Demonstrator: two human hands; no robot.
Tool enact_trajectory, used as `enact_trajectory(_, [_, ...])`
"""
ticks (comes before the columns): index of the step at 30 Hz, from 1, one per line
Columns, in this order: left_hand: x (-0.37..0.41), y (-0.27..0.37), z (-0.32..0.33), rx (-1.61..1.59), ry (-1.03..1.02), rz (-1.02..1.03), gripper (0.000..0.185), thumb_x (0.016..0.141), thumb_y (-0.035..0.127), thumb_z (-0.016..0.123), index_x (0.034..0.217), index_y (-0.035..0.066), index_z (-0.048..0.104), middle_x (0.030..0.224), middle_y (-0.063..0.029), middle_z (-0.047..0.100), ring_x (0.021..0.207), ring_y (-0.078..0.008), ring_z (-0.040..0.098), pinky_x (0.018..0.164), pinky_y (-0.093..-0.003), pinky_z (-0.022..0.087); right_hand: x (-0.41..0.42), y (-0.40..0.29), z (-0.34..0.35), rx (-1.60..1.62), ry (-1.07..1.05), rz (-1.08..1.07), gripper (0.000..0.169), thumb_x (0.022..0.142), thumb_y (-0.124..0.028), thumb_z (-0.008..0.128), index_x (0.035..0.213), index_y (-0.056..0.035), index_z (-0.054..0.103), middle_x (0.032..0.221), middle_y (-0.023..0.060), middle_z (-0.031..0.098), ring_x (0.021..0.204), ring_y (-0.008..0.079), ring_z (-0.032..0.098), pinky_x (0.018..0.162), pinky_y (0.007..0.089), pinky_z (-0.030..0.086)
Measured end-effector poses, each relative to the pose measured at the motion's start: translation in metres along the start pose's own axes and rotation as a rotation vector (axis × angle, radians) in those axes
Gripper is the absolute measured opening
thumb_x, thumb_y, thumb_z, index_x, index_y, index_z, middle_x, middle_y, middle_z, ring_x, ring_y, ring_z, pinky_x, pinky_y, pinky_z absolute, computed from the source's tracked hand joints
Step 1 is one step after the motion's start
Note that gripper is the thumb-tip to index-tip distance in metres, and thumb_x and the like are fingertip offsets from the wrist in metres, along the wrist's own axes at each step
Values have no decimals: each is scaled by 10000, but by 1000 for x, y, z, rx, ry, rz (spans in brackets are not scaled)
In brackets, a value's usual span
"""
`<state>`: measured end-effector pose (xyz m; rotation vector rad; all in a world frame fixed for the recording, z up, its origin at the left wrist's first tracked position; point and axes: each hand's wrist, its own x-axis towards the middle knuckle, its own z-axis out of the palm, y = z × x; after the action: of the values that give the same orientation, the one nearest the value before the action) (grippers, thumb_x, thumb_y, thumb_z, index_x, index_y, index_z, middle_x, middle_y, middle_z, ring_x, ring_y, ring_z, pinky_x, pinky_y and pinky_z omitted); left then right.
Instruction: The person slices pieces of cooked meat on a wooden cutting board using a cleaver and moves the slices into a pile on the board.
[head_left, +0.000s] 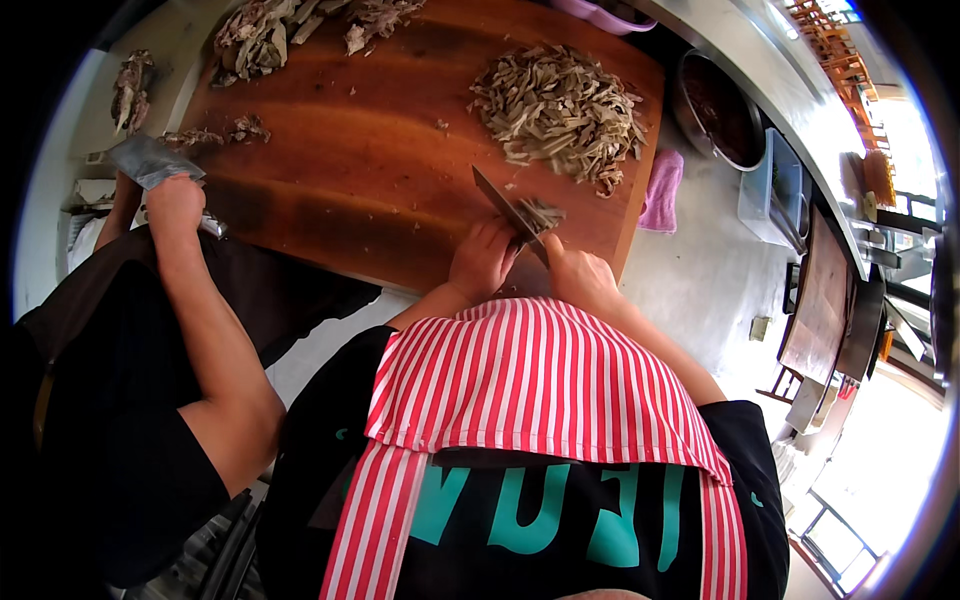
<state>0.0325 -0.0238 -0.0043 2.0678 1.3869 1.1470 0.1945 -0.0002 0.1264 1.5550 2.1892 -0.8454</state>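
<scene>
My right hand (581, 276) grips the handle of a kitchen knife (501, 201), its blade angled up and to the left over a wooden cutting board (337, 187). Beside the blade, my left hand (480, 257) rests with bent fingers close to the steel. What lies under those fingers is hidden. Just right of the blade is a small bunch of grey-brown cut strips (543, 214), looking like cooked meat or tripe. Farther back on the board rises a large heap of similar strips (559, 112).
At left, a co-worker's hand (176, 202) holds a cleaver (154, 161). Uncut pieces (259, 41) and scraps (249, 127) lie toward the board's far left. Right of the board are a pink cloth (661, 191), a metal pot (718, 109) and a clear plastic bin (772, 187).
</scene>
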Motion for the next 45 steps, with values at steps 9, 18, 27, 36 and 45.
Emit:
enact_trajectory(9, [1,1,-2,50,-17,1,314,763,62,641,1065,36,560,1102,-150,563,1001,-350,539,829,-418,483,31,17,27,135,214,-10,288,811,-74,525,1067,-28,400,771,247,645,767,418,640,670,506,487])
enact_trajectory(18, [-5,-4,4,31,-10,-15,315,755,56,647,1056,43,554,1081,-152,562,968,-347,543,811,-422,481,-1,-4,1,-26,-2,-9,335,793,-102,559,1076,-26,396,770,234,656,778,393,660,668,479,507])
enact_trajectory(27, [1,-2,3,28,18,-9,269,755,70,657,1007,46,563,1061,-142,564,962,-346,551,791,-415,491,26,3,28,60,139,-13,312,775,-61,555,1046,-22,404,745,246,644,741,410,647,651,490,501])
enact_trajectory(36, [-5,-4,4,22,30,-29,282,752,63,661,1015,51,562,1061,-142,568,962,-351,554,802,-423,483,-1,-8,-2,35,-10,6,311,781,-74,552,1043,-16,393,759,237,647,759,414,646,665,490,498])
enact_trajectory(45, [-3,-3,4,-9,19,-26,287,753,63,663,1024,49,569,1074,-149,566,993,-351,555,826,-413,482,29,5,36,43,123,2,317,795,-119,582,1039,-35,397,762,241,645,766,412,643,661,508,491])
